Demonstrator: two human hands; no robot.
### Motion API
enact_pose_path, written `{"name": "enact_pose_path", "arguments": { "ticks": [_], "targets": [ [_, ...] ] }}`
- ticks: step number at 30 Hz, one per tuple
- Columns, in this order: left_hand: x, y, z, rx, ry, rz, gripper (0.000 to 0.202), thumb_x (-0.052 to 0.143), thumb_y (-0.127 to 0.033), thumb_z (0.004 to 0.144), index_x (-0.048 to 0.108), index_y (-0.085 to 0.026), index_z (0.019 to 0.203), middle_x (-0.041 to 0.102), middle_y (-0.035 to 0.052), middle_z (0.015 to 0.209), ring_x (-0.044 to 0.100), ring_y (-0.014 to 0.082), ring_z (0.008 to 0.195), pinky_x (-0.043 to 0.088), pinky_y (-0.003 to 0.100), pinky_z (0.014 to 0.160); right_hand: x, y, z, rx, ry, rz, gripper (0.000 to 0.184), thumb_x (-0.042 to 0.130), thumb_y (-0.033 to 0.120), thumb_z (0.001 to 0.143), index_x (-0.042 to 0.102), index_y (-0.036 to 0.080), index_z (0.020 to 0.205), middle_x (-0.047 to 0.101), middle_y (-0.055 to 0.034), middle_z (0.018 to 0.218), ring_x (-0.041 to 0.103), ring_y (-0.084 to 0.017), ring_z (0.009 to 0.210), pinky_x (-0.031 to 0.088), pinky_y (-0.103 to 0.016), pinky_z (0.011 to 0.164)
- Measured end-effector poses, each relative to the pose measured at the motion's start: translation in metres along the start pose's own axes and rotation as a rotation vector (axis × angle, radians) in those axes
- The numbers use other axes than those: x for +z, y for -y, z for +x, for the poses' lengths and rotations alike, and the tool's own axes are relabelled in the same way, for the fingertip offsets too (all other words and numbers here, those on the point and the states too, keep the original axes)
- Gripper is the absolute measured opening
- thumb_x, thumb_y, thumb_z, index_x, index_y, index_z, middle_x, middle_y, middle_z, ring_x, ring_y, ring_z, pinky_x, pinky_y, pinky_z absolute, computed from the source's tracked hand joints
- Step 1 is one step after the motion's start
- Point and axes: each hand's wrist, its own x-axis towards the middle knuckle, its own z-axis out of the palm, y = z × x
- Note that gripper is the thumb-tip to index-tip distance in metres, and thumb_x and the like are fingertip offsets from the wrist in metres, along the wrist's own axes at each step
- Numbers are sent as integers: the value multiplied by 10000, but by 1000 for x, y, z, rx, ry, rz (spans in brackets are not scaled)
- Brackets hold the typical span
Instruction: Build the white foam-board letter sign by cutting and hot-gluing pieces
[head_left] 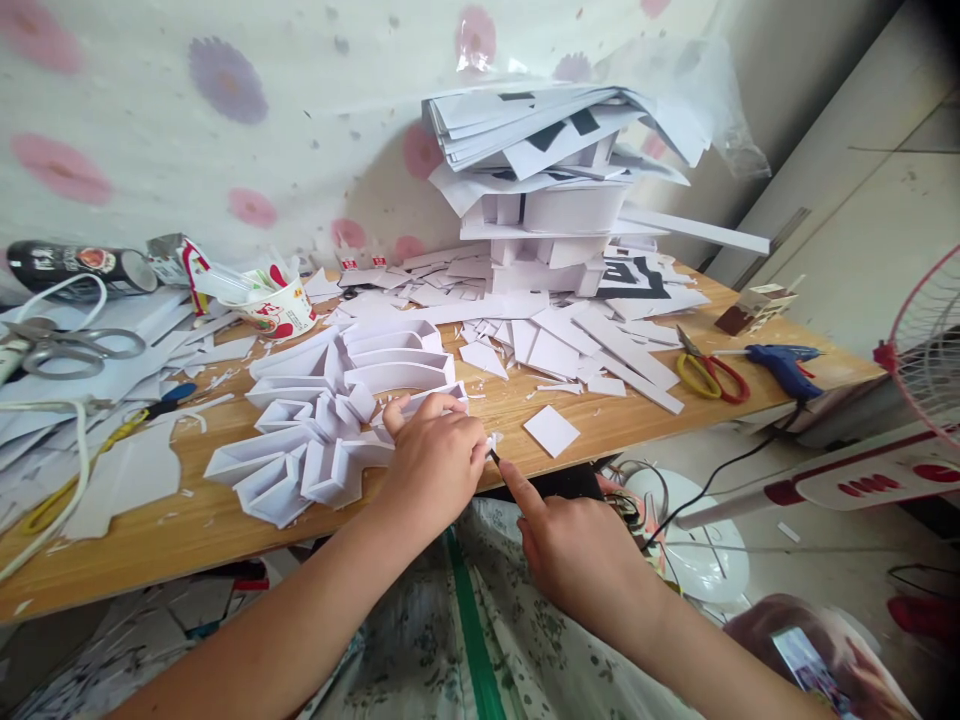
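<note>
My left hand [442, 450] is closed at the table's front edge, its thumb and fingertips pinching a small white scrap of foam board [491, 441]. My right hand [577, 545] is wrapped round a craft knife [494, 457], index finger stretched along it; only its thin dark blade shows, touching or very near the scrap. The handle is hidden in the palm. Left of and partly behind my left hand stand hollow white foam-board shapes [322, 450] with upright walls. A loose white square [551, 431] lies to the right, near the edge.
Cut strips [555, 335] lie behind. A tall white stack [555, 215] stands at the back. Red-yellow pliers [712, 370] and a blue glue gun [784, 370] lie right, scissors [71, 350] and a paper cup [281, 308] left. A fan [862, 480] and a person with a phone [814, 670] are at right.
</note>
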Motion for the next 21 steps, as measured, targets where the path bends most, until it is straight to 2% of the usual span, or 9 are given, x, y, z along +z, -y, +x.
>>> {"name": "enact_pose_path", "arguments": {
  "ticks": [4, 12, 17, 21],
  "targets": [
    [-1, 1, -1, -8, 3, -9, 214, 585, -158, 800, 575, -198, 590, 687, -14, 694, 585, 243, 1043, 180, 578, 1000, -7, 1, 4, 3, 74, 1, 625, 527, 157, 837, 395, 138, 1447, 708, -81, 643, 651, -225, 500, 378, -260, 425],
    [-3, 6, -8, -19, -33, 20, 144, 591, -133, 721, 576, -219, 607, 700, 17, 729, 576, 266, 1059, 176, 588, 1004, -14, -4, 3, 43, 93, 124, 597, 511, 201, 856, 408, 160, 1442, 728, -97, 707, 689, -270, 594, 438, -295, 493],
    [-8, 8, -17, -8, 6, 36, 158, 550, -92, 702, 531, -209, 597, 683, -14, 667, 559, 286, 1108, 150, 606, 1005, -11, -12, 2, 81, 108, 290, 565, 485, 224, 882, 414, 190, 1441, 750, -106, 823, 709, -282, 731, 451, -310, 596],
    [-9, 11, -26, 1, -38, 33, 170, 536, -84, 713, 526, -205, 594, 661, -31, 636, 581, 279, 1094, 161, 593, 1000, -8, -20, 1, 119, 94, 503, 569, 496, 221, 881, 411, 206, 1443, 748, -56, 794, 693, -225, 698, 449, -278, 634]
  ]
}}
